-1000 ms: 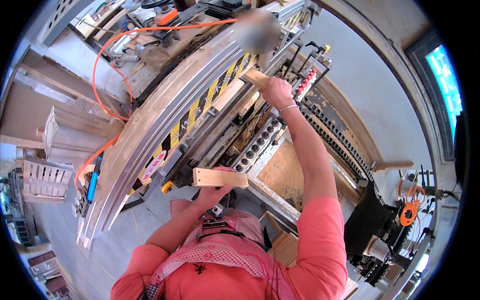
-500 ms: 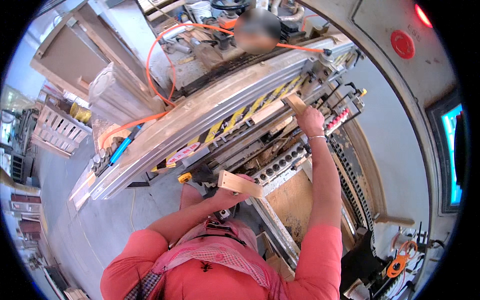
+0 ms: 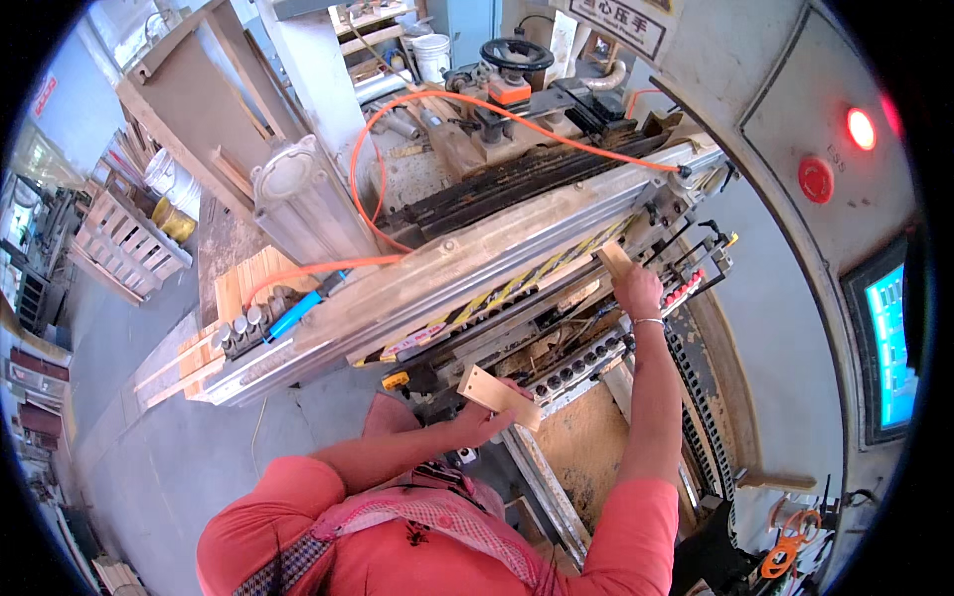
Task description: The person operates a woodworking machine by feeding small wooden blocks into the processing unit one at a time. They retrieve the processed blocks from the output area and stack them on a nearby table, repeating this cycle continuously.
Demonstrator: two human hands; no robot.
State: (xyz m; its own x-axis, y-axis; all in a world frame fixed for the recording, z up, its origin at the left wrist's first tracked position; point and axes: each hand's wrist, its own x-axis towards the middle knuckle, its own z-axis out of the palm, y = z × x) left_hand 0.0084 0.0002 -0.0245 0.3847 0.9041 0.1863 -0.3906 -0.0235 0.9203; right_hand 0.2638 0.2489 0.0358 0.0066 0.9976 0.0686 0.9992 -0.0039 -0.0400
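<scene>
- Wood block (image 3: 500, 397), flat, pale and rectangular, sits in the left hand (image 3: 484, 422), close to the person's chest and just in front of the machine's lower edge; one corner points up and to the left.
- Left hand is closed around the block's lower edge, the fingers curled under it, the forearm coming in from the lower left.
- Second wood piece (image 3: 615, 260), smaller and also pale, is held by the right hand (image 3: 639, 295) up against the long metal beam (image 3: 477, 268), beside its yellow-and-black striped strip (image 3: 517, 286).
- Right hand grips this piece from below with the fingers shut on it; the arm is stretched straight out, and a thin bracelet (image 3: 647, 321) shows at the wrist.
- The two wood pieces are well apart, one near the body and one at the machine.
- Between the hands runs a row of dark round sockets (image 3: 586, 363) on a grey bar, with sawdust on the brown surface (image 3: 586, 447) beside it.
- Orange hose (image 3: 467, 99) loops over the top of the machine and comes down toward a blue fitting (image 3: 295, 315) at the left end of the beam.
- Behind the beam stand a black handwheel (image 3: 515, 52) and a white bucket (image 3: 432, 55).
- To the right, a grey cabinet wall carries a lit red lamp (image 3: 861, 129), a red round button (image 3: 816, 180) and a glowing blue screen (image 3: 891, 348).
- At far left, wooden pallets (image 3: 124, 243) stand on the grey floor.
- Person wears a coral short-sleeved shirt (image 3: 636, 536).
</scene>
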